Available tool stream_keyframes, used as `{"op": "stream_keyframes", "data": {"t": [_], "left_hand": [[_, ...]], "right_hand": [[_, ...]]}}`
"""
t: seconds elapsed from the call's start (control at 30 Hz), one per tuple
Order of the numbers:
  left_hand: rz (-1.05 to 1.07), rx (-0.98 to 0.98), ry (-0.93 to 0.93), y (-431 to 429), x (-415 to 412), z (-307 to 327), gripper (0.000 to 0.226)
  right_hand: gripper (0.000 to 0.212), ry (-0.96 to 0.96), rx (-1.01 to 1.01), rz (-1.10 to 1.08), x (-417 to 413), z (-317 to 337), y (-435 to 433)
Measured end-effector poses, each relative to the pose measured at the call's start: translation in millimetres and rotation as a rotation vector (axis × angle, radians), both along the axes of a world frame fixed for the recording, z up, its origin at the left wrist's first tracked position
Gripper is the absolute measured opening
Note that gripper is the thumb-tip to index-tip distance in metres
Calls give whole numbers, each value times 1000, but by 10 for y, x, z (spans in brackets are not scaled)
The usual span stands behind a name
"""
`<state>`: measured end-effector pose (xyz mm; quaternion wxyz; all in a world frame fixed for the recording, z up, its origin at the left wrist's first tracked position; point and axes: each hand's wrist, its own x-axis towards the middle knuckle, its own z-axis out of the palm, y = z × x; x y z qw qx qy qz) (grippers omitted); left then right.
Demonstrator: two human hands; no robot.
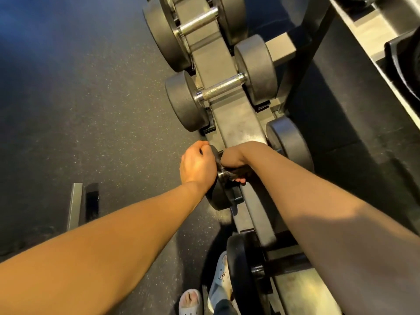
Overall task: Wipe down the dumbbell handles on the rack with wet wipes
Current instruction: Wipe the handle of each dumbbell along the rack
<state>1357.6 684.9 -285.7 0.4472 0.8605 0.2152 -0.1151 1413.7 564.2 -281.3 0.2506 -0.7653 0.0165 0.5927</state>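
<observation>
A row of black dumbbells with knurled steel handles lies across the grey rack (234, 123). My right hand (234, 164) curls round the handle (223, 174) of the middle dumbbell, fingers wrapped underneath. No wet wipe shows; whatever lies under that palm is hidden. My left hand (197, 163) grips the top edge of that dumbbell's left head (219, 197) with curled fingers. Its right head (293, 142) sits behind my right forearm. Farther along the rack, one dumbbell's handle (221, 88) and another's (197, 22) are bare.
Another dumbbell (241, 264) sits closest to me, beside my feet in light sandals (191, 302). Dark speckled rubber floor (102, 110) stretches to the left, with a grey metal bar (75, 205) lying on it. An upper rack shelf (363, 37) runs along the right.
</observation>
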Motion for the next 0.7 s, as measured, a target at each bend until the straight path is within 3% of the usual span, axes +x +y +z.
{"op": "stream_keyframes", "data": {"t": [0.1,0.2,0.27,0.33,0.4,0.47,0.63,0.7], "left_hand": [[15,-11,24,0,15,-21,35],[12,-5,32,-13,9,-19,38],[2,-5,33,-7,12,-21,39],[8,-7,27,-1,5,-40,40],[11,0,24,-9,15,-45,40],[10,5,22,-5,28,-48,39],[6,28,8,-1,44,-27,35],[4,43,11,-2,51,-31,37]], "right_hand": [[24,-500,-59,242,-248,31,-98],[8,-959,-30,328,-683,10,-231],[43,-1096,-73,335,-991,-104,-272],[51,-1176,-68,274,-1086,-169,-259],[29,-1122,-59,265,-956,-69,-190],[4,-882,-69,268,-662,80,-106],[34,6,-56,-27,20,44,17],[46,161,-123,0,88,45,-19]]}}
